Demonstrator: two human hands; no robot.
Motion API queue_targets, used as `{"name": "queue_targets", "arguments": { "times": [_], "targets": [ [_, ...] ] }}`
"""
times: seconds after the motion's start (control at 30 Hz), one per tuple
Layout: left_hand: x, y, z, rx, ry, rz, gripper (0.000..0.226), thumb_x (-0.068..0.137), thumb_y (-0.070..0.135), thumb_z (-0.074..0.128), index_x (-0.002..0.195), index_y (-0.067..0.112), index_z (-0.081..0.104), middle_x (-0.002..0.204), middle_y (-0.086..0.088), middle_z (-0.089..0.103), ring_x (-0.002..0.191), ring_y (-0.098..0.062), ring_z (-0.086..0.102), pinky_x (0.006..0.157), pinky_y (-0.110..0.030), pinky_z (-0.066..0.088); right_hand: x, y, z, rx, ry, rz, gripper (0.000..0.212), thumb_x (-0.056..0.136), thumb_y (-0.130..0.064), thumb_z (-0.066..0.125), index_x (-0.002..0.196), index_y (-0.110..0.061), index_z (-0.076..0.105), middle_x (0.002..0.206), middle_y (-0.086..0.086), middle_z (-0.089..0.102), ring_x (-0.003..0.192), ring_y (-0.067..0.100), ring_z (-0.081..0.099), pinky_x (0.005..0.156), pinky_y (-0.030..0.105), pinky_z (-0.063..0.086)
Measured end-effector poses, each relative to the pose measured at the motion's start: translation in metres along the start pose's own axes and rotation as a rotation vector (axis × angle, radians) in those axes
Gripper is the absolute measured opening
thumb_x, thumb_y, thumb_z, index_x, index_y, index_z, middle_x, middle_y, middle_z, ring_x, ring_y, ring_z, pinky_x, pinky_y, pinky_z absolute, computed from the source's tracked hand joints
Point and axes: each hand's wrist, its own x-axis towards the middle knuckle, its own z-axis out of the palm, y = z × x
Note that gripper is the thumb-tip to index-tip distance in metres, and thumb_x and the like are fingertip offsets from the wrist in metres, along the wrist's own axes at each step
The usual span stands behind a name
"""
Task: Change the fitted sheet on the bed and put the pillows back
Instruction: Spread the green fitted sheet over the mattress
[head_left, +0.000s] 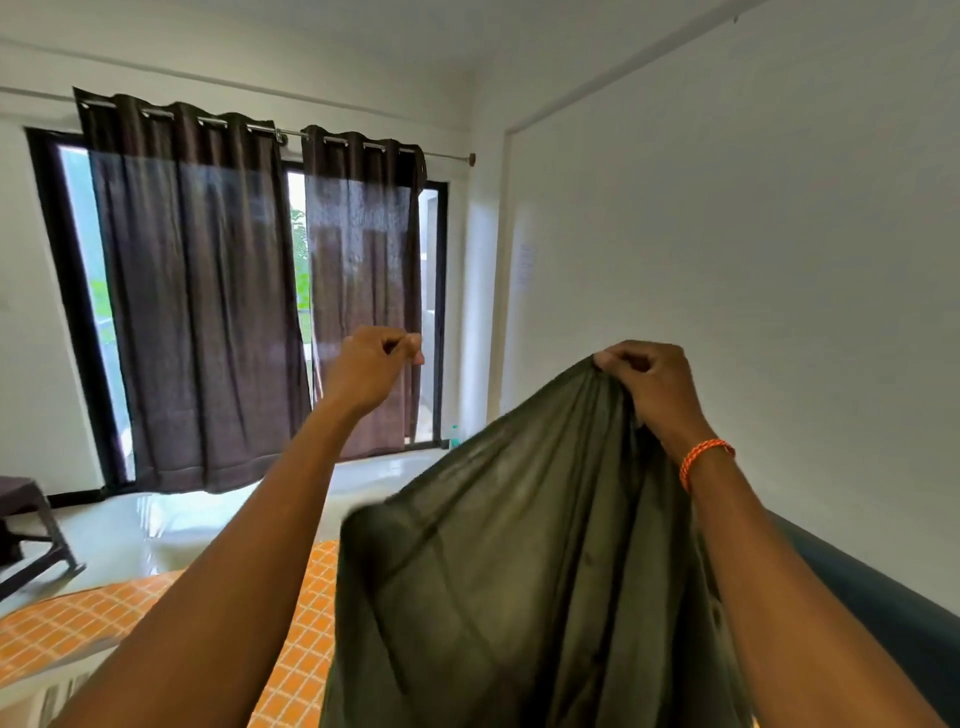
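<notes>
The white wall (753, 234) fills the space beyond and to the right of the right hand, and the glossy pale floor (156, 519) spreads below and beyond the left hand. Behind the left hand hang dark brown curtains (208, 291) on a metal rod across a black-framed window (67, 291) — a slit of green shows between the two panels.

Under both forearms lies the bed's mattress (306, 654), covered in an orange check with pale lines. The olive-green fitted sheet (509, 582) hangs from the right hand down over the mattress in long folds, its top edge bunched up at the fingers and its left edge loose, well below the left hand. To the right of the right forearm runs a dark blue-grey padded edge (883, 613); I cannot tell what it belongs to. Far off to the left of the left arm stands a dark stool (26, 525) on the floor.

The right hand (649, 384) is raised with fingers curled, pinching the sheet's top edge — an orange braided band (704, 460) circles its wrist. The left hand (371, 366) is raised beside it, apart from the sheet, fingers curled in and thumb meeting fingertips, with nothing visible in its grasp.
</notes>
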Motion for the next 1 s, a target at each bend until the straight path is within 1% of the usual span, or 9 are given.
{"name": "queue_targets", "arguments": {
  "times": [0.13,0.23,0.33,0.4,0.47,0.57,0.7,0.87,1.0],
  "targets": [
    [-0.029,0.04,0.037,-0.15,-0.288,0.102,0.018,0.104,0.036,0.063,0.101,0.026,0.078,0.085,0.025,0.073,0.074,-0.008,0.068,0.067,-0.024,0.057,-0.015,-0.016,0.027,-0.053,-0.207,-0.097,0.007,0.092,-0.024,0.078,0.094,-0.021,0.084,0.091,-0.011,0.079,0.09,0.007,0.074,0.085,0.03,0.059],
    [-0.06,0.052,0.081,-0.188,-0.44,0.165,0.037,0.09,0.059,0.072,0.118,0.035,0.072,0.103,0.014,0.074,0.089,-0.009,0.07,0.079,-0.027,0.06,-0.021,-0.023,0.044,-0.089,-0.27,-0.144,0.011,0.093,-0.029,0.077,0.096,-0.021,0.084,0.09,-0.01,0.079,0.087,0.009,0.074,0.086,0.037,0.062],
    [-0.081,0.042,0.114,-0.081,-0.307,0.052,0.032,0.083,0.052,0.07,0.1,0.026,0.078,0.092,0.01,0.073,0.081,-0.011,0.065,0.08,-0.038,0.058,-0.024,-0.02,0.042,-0.112,-0.211,-0.139,0.01,0.093,-0.028,0.077,0.095,-0.021,0.084,0.091,-0.012,0.079,0.088,0.005,0.074,0.087,0.039,0.061],
    [-0.092,0.031,0.127,0.048,-0.255,-0.042,0.02,0.085,0.04,0.07,0.09,0.023,0.078,0.088,0.008,0.066,0.083,-0.015,0.061,0.079,-0.034,0.052,-0.027,-0.014,0.032,-0.155,-0.17,-0.122,0.011,0.092,-0.03,0.077,0.097,-0.022,0.084,0.094,-0.012,0.079,0.09,0.003,0.073,0.088,0.037,0.061],
    [-0.101,0.022,0.131,0.103,-0.167,-0.147,0.015,0.086,0.036,0.07,0.092,0.026,0.081,0.094,0.005,0.067,0.087,-0.02,0.062,0.077,-0.032,0.047,-0.03,-0.005,0.018,-0.203,-0.153,-0.097,0.013,0.092,-0.033,0.078,0.098,-0.024,0.084,0.095,-0.012,0.079,0.092,0.003,0.072,0.09,0.037,0.061],
    [-0.099,-0.001,0.127,0.112,-0.085,-0.3,0.023,0.083,0.033,0.063,0.093,0.028,0.082,0.101,-0.002,0.077,0.092,-0.029,0.07,0.079,-0.039,0.058,-0.035,0.01,-0.011,-0.279,-0.119,-0.063,0.014,0.092,-0.037,0.077,0.097,-0.027,0.084,0.093,-0.016,0.078,0.09,0.002,0.071,0.089,0.038,0.061],
    [-0.087,0.006,0.124,0.123,-0.02,-0.311,0.03,0.09,0.03,0.056,0.108,0.034,0.081,0.112,-0.002,0.078,0.102,-0.032,0.071,0.086,-0.044,0.06,-0.049,0.021,-0.044,-0.345,-0.12,-0.025,0.011,0.092,-0.036,0.077,0.096,-0.028,0.083,0.091,-0.017,0.077,0.089,0.001,0.07,0.089,0.035,0.06],
    [-0.066,0.04,0.151,-0.07,-0.103,-0.297,0.031,0.108,0.014,0.044,0.101,0.024,0.072,0.07,-0.005,0.075,0.06,-0.028,0.073,0.076,-0.048,0.065,-0.062,0.027,-0.078,-0.448,-0.106,-0.002,0.016,0.091,-0.044,0.076,0.096,-0.03,0.082,0.093,-0.017,0.076,0.092,0.002,0.068,0.089,0.035,0.059],
    [-0.058,0.069,0.19,-0.264,-0.157,-0.303,0.025,0.112,0.014,0.041,0.114,0.017,0.066,0.089,-0.008,0.076,0.066,-0.028,0.076,0.074,-0.049,0.066,-0.074,0.031,-0.128,-0.534,-0.053,0.039,0.018,0.089,-0.048,0.076,0.086,-0.031,0.08,0.083,-0.017,0.074,0.084,0.003,0.068,0.079,0.034,0.059]
  ]
}}
